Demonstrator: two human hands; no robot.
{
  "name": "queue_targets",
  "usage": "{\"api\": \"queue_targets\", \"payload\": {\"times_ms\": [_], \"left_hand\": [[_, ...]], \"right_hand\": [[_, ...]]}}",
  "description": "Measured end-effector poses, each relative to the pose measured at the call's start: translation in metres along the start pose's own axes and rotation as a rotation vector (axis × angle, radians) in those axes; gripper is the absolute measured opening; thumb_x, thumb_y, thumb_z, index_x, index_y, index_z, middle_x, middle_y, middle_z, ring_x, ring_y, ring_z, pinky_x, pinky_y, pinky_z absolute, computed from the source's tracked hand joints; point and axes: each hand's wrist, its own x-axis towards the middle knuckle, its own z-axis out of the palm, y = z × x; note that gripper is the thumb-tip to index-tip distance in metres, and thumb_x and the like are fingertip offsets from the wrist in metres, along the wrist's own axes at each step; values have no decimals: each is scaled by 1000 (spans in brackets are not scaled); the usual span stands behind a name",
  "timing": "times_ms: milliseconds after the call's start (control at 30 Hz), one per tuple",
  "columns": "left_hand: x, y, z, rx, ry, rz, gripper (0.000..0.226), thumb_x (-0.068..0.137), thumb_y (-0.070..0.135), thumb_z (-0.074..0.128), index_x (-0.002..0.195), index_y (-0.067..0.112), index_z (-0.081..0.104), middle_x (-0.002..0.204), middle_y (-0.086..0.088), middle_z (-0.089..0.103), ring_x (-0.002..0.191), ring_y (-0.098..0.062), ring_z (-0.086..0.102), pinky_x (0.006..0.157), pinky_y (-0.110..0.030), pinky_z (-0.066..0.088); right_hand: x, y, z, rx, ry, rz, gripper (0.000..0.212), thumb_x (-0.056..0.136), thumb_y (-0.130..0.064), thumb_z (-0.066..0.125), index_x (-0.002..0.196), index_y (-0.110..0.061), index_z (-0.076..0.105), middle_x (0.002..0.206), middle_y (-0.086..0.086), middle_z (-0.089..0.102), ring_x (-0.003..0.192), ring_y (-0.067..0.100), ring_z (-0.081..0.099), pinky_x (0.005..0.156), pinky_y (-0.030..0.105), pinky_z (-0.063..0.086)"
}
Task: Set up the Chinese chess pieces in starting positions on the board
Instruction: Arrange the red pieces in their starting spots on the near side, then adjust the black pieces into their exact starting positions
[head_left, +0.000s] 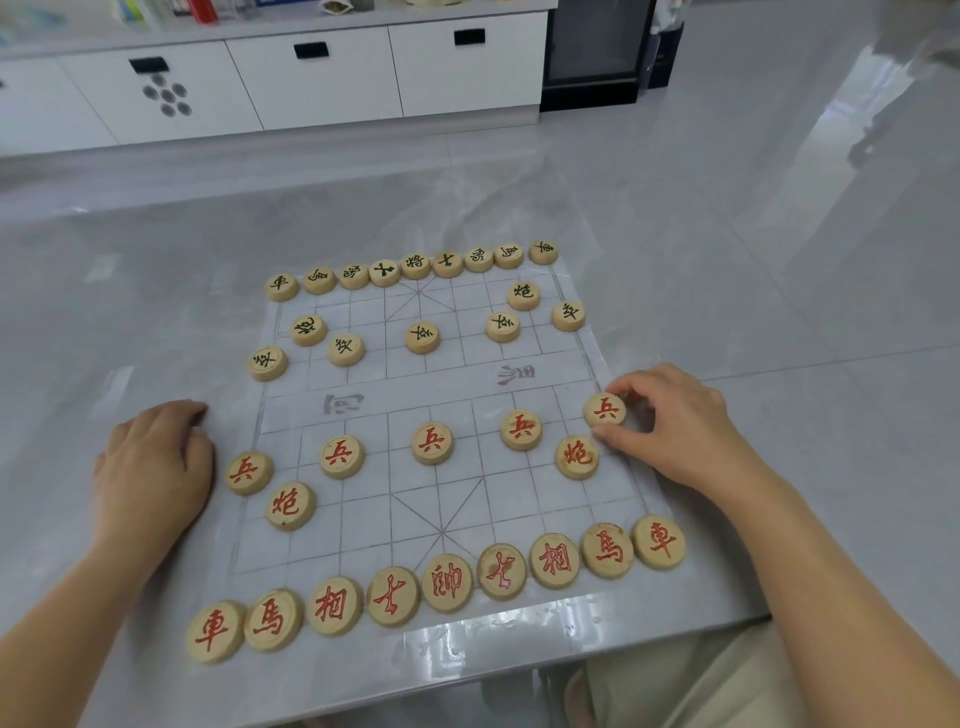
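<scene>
Placing: right fingers (621, 385) pinch the last red soldier (604, 409).
Left fingers (183, 417): loosely curled, empty, resting on surface (130, 322).
Progress: every other piece seems placed; nearly finished.

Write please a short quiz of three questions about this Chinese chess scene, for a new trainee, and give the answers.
1. True or false: the left hand holds a round wooden chess piece.
2. What do the fingers of the right hand pinch? A) the red-lettered round wooden soldier piece at the right edge of the translucent gridded board sheet; B) a red-lettered cannon; C) a black-lettered chariot.
3. How many such soldier pieces lie on the sheet in all?
Key: 1 false, it rests on the grey table and holds nothing. 2 A. 3 five.
</scene>
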Motion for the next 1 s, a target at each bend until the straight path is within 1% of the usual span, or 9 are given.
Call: {"api": "queue_targets", "payload": {"times_ms": [167,400,533,600,633,700,800,867,1000], "left_hand": [[0,-2,1,10,-7,3,44,88,35,29,122,19,51,126,-13,55,115,-38,44,93,-55,37],[0,-1,0,6,-2,-3,45,87,36,28,121,19,51,125,-12,55,115,-37,44,93,-54,38],[0,-2,1,-3,1,-2,46,86,36,28,121,19,52,125,-11,56,115,-36,44,93,-53,38],[0,-2,1,-4,-2,-1,46,86,36,28,122,19,52,125,-11,56,116,-36,44,93,-53,38],[1,-2,1,-2,-3,1,45,87,35,28,122,19,51,125,-12,56,116,-36,44,93,-53,37],[1,-2,1,0,-5,6,43,88,34,30,122,18,51,125,-12,56,116,-36,44,94,-54,37],[1,-2,1,-2,4,5,41,88,32,32,121,18,52,124,-12,56,115,-37,45,93,-54,38],[0,-1,1,-6,8,1,38,89,30,34,120,17,53,124,-12,57,115,-37,45,93,-54,38],[0,0,-1,-18,9,-2,45,86,34,30,119,17,54,123,-11,57,115,-36,45,93,-53,38]], "right_hand": [[0,0,-1,27,-42,-15,40,75,-43,68,113,-37,57,105,-9,50,100,13,49,94,40,33],[1,-1,-2,36,-57,-6,42,75,-45,67,114,-38,56,106,-10,50,101,13,50,95,42,35],[-2,-7,-4,123,32,-2,40,76,-47,64,114,-37,56,109,-11,50,106,13,48,99,43,34],[-2,-21,-3,163,50,-39,39,75,-51,63,111,-36,58,114,-13,48,112,11,42,102,39,29],[-2,-31,-2,131,24,-75,42,74,-56,62,111,-36,58,116,-13,47,114,10,40,102,36,25],[2,-49,5,-17,-49,-162,53,72,-65,58,115,-35,56,120,-13,45,118,10,36,99,33,20],[10,-63,15,-168,-107,-211,55,71,-65,58,117,-35,52,123,-13,45,119,12,33,99,34,19],[13,-64,18,-175,-120,-208,52,70,-64,60,113,-36,54,122,-14,45,118,12,33,100,35,18],[14,-64,19,-141,-125,-210,45,70,-60,62,109,-39,55,119,-15,45,118,10,33,100,35,15]]}}
